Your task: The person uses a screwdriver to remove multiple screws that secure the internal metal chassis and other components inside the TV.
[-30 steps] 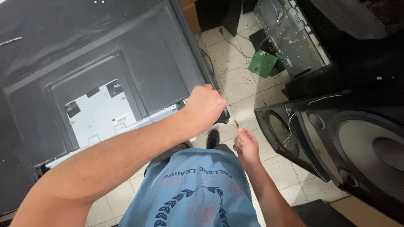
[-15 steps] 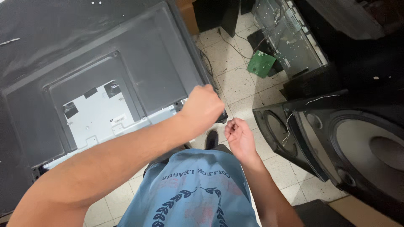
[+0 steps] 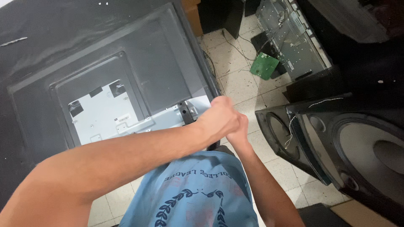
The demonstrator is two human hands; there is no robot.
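Meanwhile, both hands, left hand (image 3: pixel 216 120) and right hand (image 3: pixel 239 131), met in closed fists at the television (image 3: pixel 139 80) corner, grip contents hidden. Its back cover stayed on, metal plate (image 3: pixel 109 120) exposed; speakers (image 3: pixel 357 143) stood nearby.

Your left hand (image 3: pixel 216 120) is closed into a fist at the lower right corner of the flat television back (image 3: pixel 139 71), which fills the upper left of the frame. Your right hand (image 3: pixel 240 132) presses against it from the right; what they pinch is hidden. At right stand two black speakers (image 3: pixel 357 147). A green circuit board (image 3: pixel 265 66) lies on the tiled floor (image 3: pixel 240 84), upper centre.
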